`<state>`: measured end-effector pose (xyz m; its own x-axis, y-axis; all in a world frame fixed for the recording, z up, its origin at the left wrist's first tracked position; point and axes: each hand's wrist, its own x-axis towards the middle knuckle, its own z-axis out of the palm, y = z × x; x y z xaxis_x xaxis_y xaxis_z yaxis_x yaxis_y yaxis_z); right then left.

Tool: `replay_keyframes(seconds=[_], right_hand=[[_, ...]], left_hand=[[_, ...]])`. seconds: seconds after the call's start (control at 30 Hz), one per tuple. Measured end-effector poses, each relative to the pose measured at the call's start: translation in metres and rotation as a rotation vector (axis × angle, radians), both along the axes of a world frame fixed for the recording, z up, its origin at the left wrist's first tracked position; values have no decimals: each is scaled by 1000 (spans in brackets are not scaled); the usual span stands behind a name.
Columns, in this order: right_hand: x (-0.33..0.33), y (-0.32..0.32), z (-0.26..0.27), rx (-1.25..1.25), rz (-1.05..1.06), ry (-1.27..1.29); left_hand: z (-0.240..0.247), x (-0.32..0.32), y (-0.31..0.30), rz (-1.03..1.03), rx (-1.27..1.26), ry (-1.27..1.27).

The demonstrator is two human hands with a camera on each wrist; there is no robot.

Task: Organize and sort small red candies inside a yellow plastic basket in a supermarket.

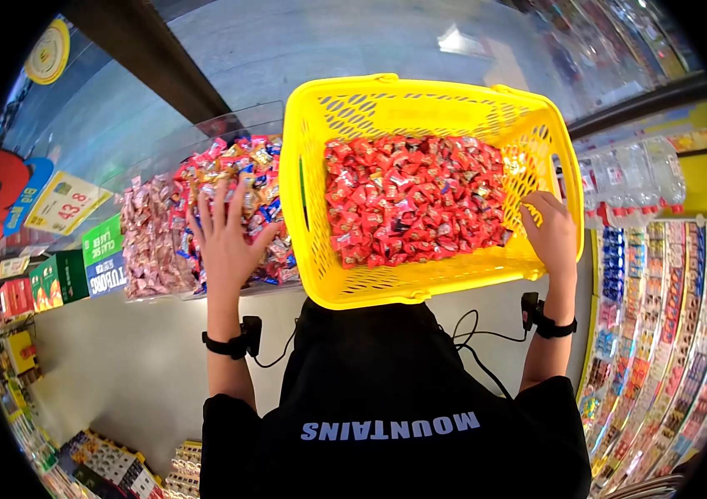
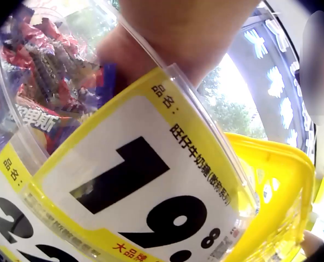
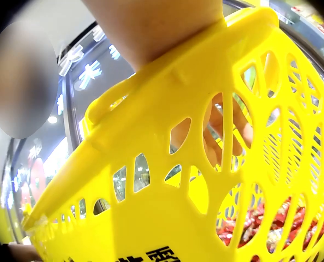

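Observation:
My left hand (image 1: 230,241) is spread over a clear bin of mixed wrapped candies (image 1: 266,158), fingers apart. In the left wrist view that hand (image 2: 130,61) is partly hidden behind a price card (image 2: 167,136); whether its fingertips touch the candies I cannot tell. To the right is a yellow basket (image 1: 307,274) with many red-wrapped candies (image 1: 416,200) inside. My right hand (image 1: 551,234) reaches over its near right rim, fingers bent loosely inside. Through the basket's side holes in the right wrist view, fingers (image 3: 214,136) show, with nothing visible in them.
Pink-wrapped candies (image 1: 152,241) fill the bin's left part. Price signs (image 1: 68,202) stand farther left. Clear bottles (image 1: 632,175) lie right of the basket, and stocked shelves (image 1: 661,316) run along the right. Cables (image 1: 478,333) hang near the wrists. A glass pane is beyond the basket.

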<state>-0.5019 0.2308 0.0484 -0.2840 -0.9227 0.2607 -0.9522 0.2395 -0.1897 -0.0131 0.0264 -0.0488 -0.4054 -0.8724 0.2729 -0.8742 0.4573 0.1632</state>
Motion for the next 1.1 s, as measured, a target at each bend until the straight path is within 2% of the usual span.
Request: replay_keyframes(seconds=[0.13,0.23,0.37,0.47,0.53,0.57,0.63,0.73,0.87,0.97,1.03,1.1], right_hand=[[8,-9,19,64,145,-25],[24,-32,56,109,289,10],[50,-73,86,226,509,-31],[66,-111,73,430,637,-95],[69,-130,34,474,769,-162],[75,-137,17,577,777,-157],[88,-151,-10,780,795,-140],[112,-149,-40,832,790,45],[115,-154,-58,734,838,82],[115,-163,-28,583,882,-205],[123,-163,5,411,936,-368],[135,-151,46,161,1033,-260]], left_hand=[[-10,0,1,16,31,8],[-12,-9,7,-22,71,-24],[-12,-18,11,26,98,-54],[-12,-16,11,15,112,-11],[-11,-16,12,9,112,18],[-11,-16,12,7,112,33],[-11,-16,13,13,110,48],[-10,-16,14,11,110,75],[-3,-15,14,-6,105,146],[13,-17,16,-4,66,193],[33,-20,20,-76,7,285],[56,-24,25,-165,-30,358]])
